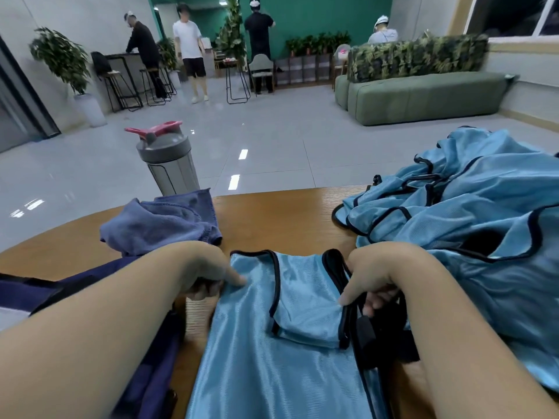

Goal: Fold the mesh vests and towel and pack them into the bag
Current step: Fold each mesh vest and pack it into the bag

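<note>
A light blue mesh vest (272,343) with black trim lies flat on the wooden table (272,213) right in front of me. My left hand (205,273) pinches its left edge near the shoulder, thumb on top. My right hand (369,276) grips the vest's right edge, fingers curled under the black trim. A crumpled blue-grey towel (160,222) lies at the back left of the table. A heap of more light blue vests (472,213) is piled to my right. The dark navy bag (145,343) lies under my left forearm at the table's left edge.
A grey shaker bottle (169,158) with a red lid stands behind the towel at the table's far edge. Beyond the table is a tiled floor with bar stools, a green sofa (423,95), potted plants and several people standing far off.
</note>
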Action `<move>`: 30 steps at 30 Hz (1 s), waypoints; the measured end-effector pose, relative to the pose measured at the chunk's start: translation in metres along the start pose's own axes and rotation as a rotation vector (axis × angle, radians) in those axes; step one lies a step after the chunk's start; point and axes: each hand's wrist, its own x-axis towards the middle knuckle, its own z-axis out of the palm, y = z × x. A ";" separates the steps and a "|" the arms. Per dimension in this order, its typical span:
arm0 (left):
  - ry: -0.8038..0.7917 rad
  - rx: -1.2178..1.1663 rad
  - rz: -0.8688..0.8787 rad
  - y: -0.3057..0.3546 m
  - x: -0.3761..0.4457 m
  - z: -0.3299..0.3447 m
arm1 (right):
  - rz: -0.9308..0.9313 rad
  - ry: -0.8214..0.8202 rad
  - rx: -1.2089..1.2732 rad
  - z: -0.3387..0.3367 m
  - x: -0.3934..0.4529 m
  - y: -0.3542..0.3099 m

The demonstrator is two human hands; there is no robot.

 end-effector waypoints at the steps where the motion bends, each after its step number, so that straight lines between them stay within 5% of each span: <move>1: 0.003 -0.023 0.010 0.001 0.000 0.001 | -0.005 0.009 0.015 -0.001 -0.002 0.001; 9: 0.071 -0.631 0.199 0.016 -0.003 -0.012 | -0.187 0.486 0.242 -0.004 0.012 0.002; 13: 0.197 -0.742 0.419 0.016 -0.006 -0.007 | -0.331 0.677 0.474 -0.003 0.023 0.004; 18: 0.284 -0.815 0.592 -0.004 -0.009 -0.006 | -0.470 0.784 0.409 -0.008 0.019 0.004; 21: 0.351 -0.585 0.698 -0.025 -0.019 -0.007 | -0.543 0.698 0.328 -0.013 0.003 0.004; 25: 0.438 0.010 0.829 -0.058 -0.053 0.000 | -0.568 0.402 0.260 -0.016 -0.023 0.009; 28: 0.323 0.575 0.721 -0.073 -0.074 0.017 | -0.501 0.236 0.145 -0.017 -0.047 0.015; 30: 0.276 0.773 0.611 -0.075 -0.079 0.042 | -0.421 0.265 0.101 -0.018 -0.051 0.020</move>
